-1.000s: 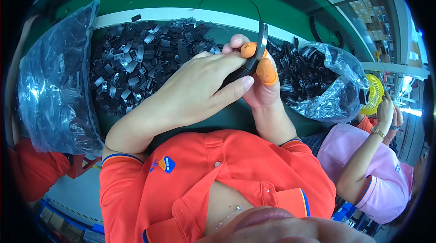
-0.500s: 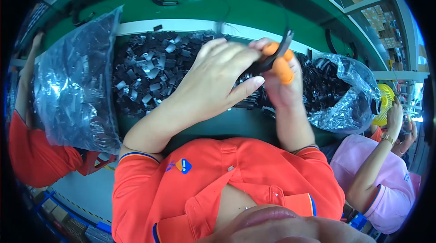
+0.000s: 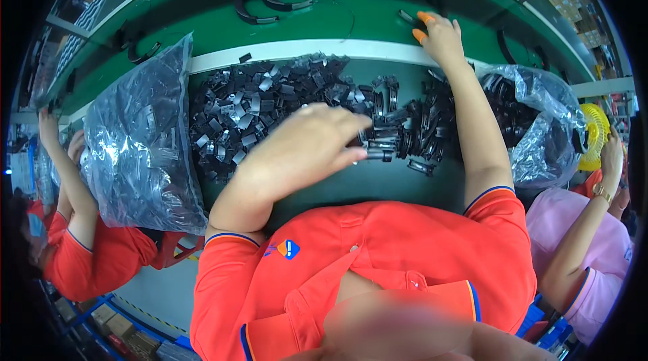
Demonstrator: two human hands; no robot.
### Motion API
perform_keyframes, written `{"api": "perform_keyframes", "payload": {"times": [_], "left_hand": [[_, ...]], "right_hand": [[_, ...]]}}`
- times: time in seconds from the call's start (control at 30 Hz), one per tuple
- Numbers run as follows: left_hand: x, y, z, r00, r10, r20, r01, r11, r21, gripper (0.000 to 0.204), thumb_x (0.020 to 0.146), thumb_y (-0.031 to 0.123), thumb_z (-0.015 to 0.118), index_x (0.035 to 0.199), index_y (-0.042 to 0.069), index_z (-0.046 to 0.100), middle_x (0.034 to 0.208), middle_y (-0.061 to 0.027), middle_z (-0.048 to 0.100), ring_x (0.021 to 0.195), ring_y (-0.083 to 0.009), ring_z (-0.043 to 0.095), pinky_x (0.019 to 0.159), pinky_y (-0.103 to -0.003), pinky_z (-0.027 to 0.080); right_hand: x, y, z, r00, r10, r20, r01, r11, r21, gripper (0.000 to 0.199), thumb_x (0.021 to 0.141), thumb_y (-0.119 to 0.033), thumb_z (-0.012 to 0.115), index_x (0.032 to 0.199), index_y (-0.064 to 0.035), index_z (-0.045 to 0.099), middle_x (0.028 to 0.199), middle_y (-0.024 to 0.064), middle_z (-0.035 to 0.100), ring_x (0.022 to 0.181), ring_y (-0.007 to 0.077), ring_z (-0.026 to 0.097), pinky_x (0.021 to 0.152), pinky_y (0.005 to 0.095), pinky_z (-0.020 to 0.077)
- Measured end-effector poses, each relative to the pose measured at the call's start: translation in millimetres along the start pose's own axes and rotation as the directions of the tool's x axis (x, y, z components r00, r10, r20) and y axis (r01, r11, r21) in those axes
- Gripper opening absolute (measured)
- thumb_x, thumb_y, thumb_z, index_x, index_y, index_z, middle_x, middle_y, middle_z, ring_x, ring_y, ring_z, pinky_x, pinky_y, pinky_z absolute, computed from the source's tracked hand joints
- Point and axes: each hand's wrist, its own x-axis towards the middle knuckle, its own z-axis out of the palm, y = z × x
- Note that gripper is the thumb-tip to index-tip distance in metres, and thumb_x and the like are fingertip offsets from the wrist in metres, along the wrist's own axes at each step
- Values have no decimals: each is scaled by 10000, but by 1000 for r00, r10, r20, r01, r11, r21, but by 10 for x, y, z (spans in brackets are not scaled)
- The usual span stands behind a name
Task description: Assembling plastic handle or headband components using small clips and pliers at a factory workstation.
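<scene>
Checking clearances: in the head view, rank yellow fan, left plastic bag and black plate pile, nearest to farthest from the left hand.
1. Black plate pile, up-left of left hand
2. Left plastic bag, left of pile
3. Yellow fan, far right

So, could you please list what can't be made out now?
All in the head view:
Left hand: blurred, so its grip is unclear.
Black pile: partly hidden behind that hand.
Clear bag: glare obscures its contents.
Black band near the right hand: too small to tell whether they touch.
</scene>
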Motion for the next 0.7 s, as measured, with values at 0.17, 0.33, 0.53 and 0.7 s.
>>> {"api": "perform_keyframes", "payload": {"times": [0.17,0.33,0.53,0.7], "left_hand": [[357,-690,-437,983,-180,-36,169,964,-204,319,865,244,542,1089,18,567,1001,-91,608,912,-186,577,798,-289,448],[941,-2195,-890,757,-419,-502,601,749,280,442,857,425,481,1007,30,614,938,-148,643,867,-301,618,774,-361,468],[1524,-2619,-680,524,-749,-405,841,380,385,589,786,574,457,1116,105,589,1192,-141,542,1105,-270,522,883,-389,434],[1510,-2810,-629,614,-420,-668,680,711,177,461,760,473,533,976,73,606,998,-172,623,934,-311,598,804,-393,464]], "right_hand": [[-379,-181,-483,978,-62,-197,139,904,404,374,797,-143,614,1161,-97,538,1094,143,561,986,289,551,851,333,431],[-769,-508,-739,967,-73,242,-99,773,627,213,789,-156,627,973,-49,611,896,140,605,792,260,616,704,319,484],[-1020,-589,-573,975,-36,218,-22,966,258,337,663,-331,719,763,-32,602,771,112,585,753,278,590,678,382,452],[-1039,-526,-547,974,-67,214,-61,840,539,180,714,-147,678,820,-35,585,788,97,588,756,289,570,685,374,433]]}}
